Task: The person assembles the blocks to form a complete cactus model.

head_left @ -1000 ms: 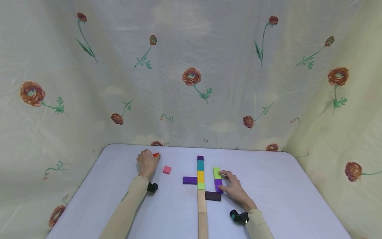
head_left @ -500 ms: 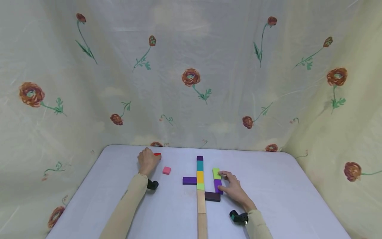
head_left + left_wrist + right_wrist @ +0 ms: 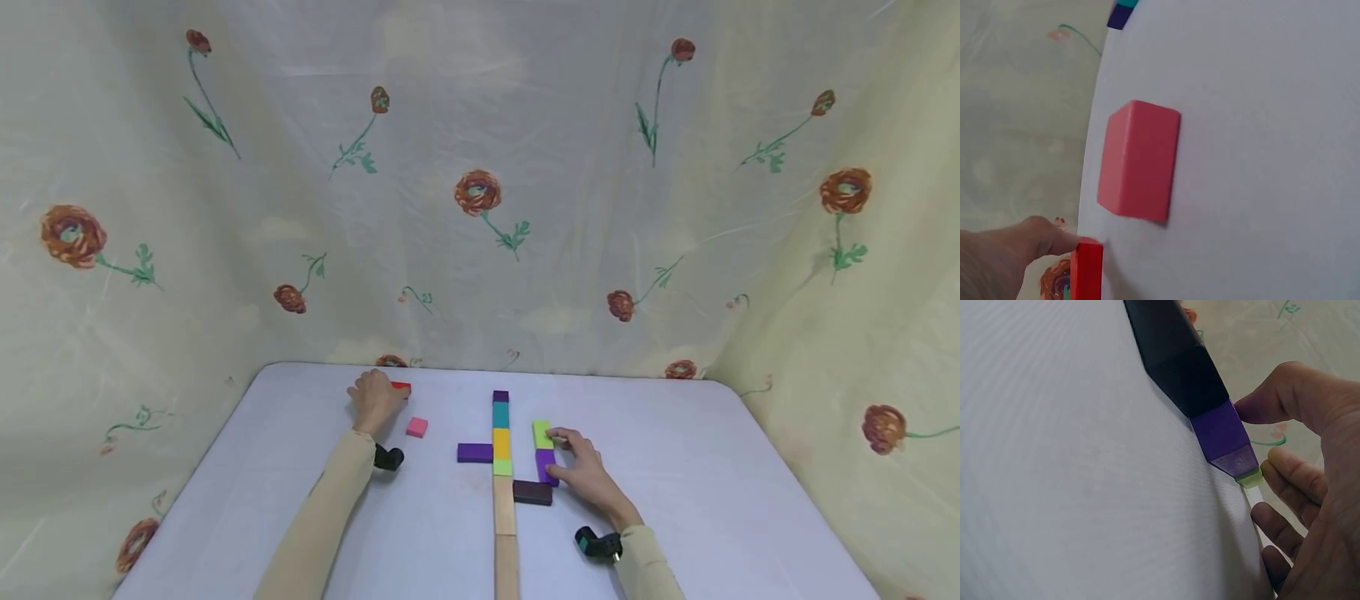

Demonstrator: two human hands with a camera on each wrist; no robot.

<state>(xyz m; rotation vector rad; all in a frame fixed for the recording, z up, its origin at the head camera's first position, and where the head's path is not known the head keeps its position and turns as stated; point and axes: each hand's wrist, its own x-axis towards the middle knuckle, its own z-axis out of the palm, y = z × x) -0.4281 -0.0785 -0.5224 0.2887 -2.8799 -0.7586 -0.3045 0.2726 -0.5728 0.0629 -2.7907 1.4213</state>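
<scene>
At the far left of the table, my left hand point(image 3: 375, 400) grips a red block point(image 3: 401, 386). In the left wrist view its thumb presses the end of that block, and the other fingers are hidden. A pink block point(image 3: 417, 427) lies just nearer than this hand. My right hand point(image 3: 588, 471) rests with spread, lightly bent fingers at two blocks lying end to end. Its thumb touches the purple block point(image 3: 547, 467), and a fingertip touches the lime-green block point(image 3: 542, 433). A dark brown block point(image 3: 532, 492) meets the purple block's near end.
A straight row of blocks runs down the middle: dark purple point(image 3: 500, 396), teal point(image 3: 501, 414), yellow point(image 3: 501, 443), lime green point(image 3: 502, 467), then plain wood point(image 3: 505, 506). Another purple block point(image 3: 476, 452) juts left from it. A flowered curtain point(image 3: 480, 275) hangs behind the table.
My left hand has shifted slightly right with the red block, which has turned from slanted to nearly level in the head view. My right hand stays in place.
</scene>
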